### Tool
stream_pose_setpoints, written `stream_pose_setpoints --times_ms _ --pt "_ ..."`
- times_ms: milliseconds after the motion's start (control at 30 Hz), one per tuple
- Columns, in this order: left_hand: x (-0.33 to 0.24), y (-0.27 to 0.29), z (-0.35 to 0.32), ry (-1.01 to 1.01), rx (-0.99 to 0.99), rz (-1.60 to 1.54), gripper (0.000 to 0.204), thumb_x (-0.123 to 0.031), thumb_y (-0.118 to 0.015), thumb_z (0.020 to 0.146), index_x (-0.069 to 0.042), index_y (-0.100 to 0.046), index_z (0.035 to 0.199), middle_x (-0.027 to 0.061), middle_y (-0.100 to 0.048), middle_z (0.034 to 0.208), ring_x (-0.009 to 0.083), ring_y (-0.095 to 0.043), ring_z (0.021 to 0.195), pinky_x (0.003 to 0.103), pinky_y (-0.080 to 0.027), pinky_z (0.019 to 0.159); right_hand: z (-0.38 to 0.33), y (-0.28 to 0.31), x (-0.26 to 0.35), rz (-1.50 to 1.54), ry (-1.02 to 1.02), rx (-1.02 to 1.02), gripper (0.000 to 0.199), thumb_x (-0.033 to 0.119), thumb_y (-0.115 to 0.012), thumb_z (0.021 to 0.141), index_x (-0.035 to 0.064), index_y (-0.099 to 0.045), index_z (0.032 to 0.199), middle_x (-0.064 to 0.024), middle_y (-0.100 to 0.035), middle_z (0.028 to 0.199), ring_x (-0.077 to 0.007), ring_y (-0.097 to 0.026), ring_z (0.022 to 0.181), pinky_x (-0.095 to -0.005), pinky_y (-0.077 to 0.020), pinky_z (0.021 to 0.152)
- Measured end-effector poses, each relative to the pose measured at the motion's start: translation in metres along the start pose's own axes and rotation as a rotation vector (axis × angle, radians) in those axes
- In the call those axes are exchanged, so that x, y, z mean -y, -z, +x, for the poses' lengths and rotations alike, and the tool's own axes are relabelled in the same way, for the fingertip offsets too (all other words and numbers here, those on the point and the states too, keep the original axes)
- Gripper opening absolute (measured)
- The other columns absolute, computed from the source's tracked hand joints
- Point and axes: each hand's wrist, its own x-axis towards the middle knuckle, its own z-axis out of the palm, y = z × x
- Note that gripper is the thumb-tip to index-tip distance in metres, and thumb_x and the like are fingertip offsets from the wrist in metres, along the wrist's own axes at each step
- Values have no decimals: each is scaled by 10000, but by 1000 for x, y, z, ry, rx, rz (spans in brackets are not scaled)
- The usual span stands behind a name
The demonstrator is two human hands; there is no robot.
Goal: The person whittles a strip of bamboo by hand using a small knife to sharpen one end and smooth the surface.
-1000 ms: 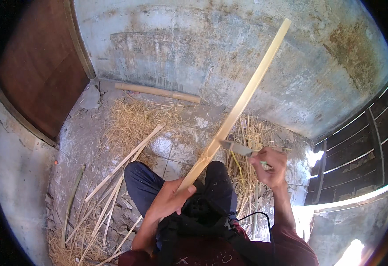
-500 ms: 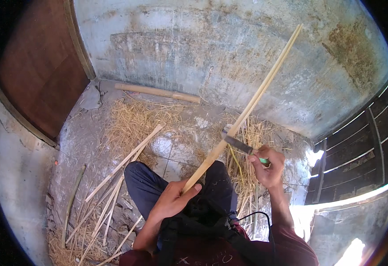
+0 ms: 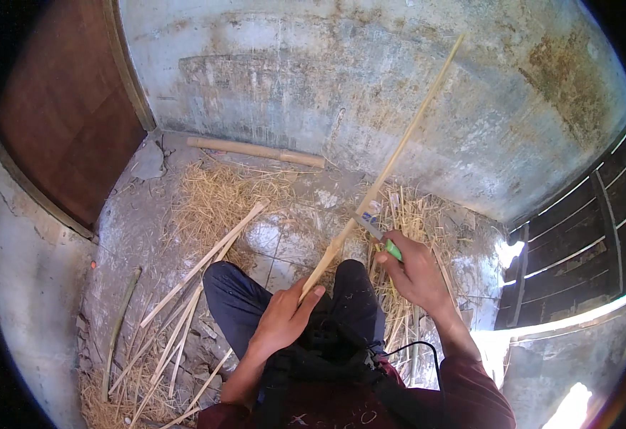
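Observation:
A long pale bamboo strip (image 3: 399,156) slants up and to the right from my lap toward the wall. My left hand (image 3: 284,318) is closed around its near end, thumb along the top. My right hand (image 3: 419,273) grips a knife (image 3: 392,249) by its green handle. The knife's blade (image 3: 371,228) reaches up and left, and its tip end meets the strip around mid-length, just beyond my knees. The strip's edge mostly faces up, so it looks narrow.
Several cut bamboo strips (image 3: 197,275) lie at my left beside a green stick (image 3: 119,332). Shavings (image 3: 230,193) cover the floor ahead, with another heap (image 3: 416,214) at right. A bamboo pole (image 3: 255,149) lies along the stained wall (image 3: 291,86). A brown door (image 3: 62,100) stands at left.
The bamboo strip has turned and shows a narrower side; its far end has swung slightly left. My right hand has moved a little left, and the knife blade lies at a steeper angle.

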Motion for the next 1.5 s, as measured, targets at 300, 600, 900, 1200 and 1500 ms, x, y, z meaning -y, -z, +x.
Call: stream_pose_setpoints --times_ms 300,600,900,1200,1500 --pt "15 -3 9 25 51 81 381 -320 -580 1108 40 -624 1226 267 -658 784 521 -630 804 567 -464 763 -2 -8 6 -157 581 -7 279 81 -730 859 84 -636 1121 -170 -695 845 -401 -696 671 -475 -542 569" --pt "0 -6 7 1 -20 88 319 -256 -582 1111 59 -625 1082 282 -594 715 497 -616 680 521 -429 614 11 -32 -39 -263 62 86 320 175 -700 943 73 -547 1204 -227 -649 705 -457 -686 674 -552 -510 590" --pt "-5 0 8 139 35 222 397 -288 -597 1100 83 -633 1238 324 -679 925 536 -630 911 586 -472 806 12 -19 -37 -214 100 133 366 391 -631 1063 56 -544 1183 -211 -663 749 -453 -691 690 -548 -505 584" --pt "-9 -9 4 177 77 303 467 -320 -597 1098 123 -624 1244 308 -684 841 515 -652 807 599 -481 752 18 -22 -58 -438 265 29 431 490 -635 1034 63 -605 1088 -146 -690 760 -367 -692 596 -476 -520 501" --pt "-15 -11 5 166 21 332 395 -282 -606 1088 99 -639 1187 301 -670 797 517 -644 777 609 -474 728 25 -26 -62 -462 325 -68 438 528 -657 1014 94 -594 998 -98 -663 700 -303 -673 537 -434 -520 477"
